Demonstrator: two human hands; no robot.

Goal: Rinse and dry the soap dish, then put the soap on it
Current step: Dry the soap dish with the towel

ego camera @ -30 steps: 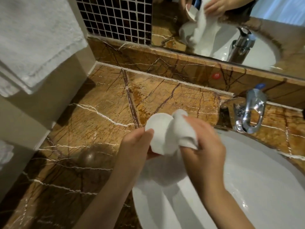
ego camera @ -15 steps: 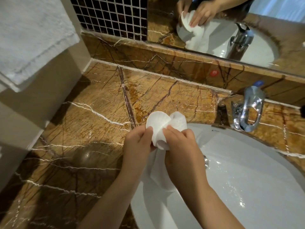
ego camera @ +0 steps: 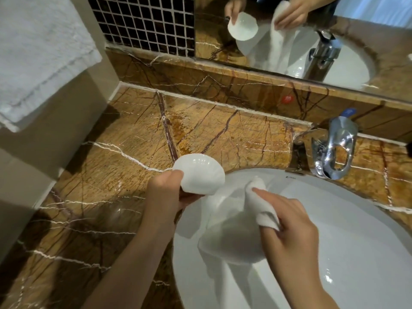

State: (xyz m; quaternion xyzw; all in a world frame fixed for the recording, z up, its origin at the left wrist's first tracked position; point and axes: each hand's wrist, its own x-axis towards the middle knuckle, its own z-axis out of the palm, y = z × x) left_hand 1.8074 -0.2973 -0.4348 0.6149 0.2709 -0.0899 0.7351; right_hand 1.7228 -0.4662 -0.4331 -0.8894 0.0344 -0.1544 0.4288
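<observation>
Left hand (ego camera: pixel 166 192) pinches the dish (ego camera: pixel 199 173), your right hand (ego camera: pixel 287 224) has pulled the cloth (ego camera: pixel 260 204) off: drying looks finished.

Two bare forearms reach forward. The left hand (ego camera: pixel 166 192) pinches a small dish; the right hand (ego camera: pixel 289 226), apart, grips bunched cloth.

Soap dish (ego camera: pixel 199 174) left of cloth (ego camera: pixel 256 204), above sink (ego camera: pixel 334 253).

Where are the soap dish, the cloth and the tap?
soap dish (ego camera: pixel 201 175), head view, middle of its ribbed bowl.
cloth (ego camera: pixel 259 202), head view, bunched upper part.
tap (ego camera: pixel 334 148), head view, chrome handle.
</observation>
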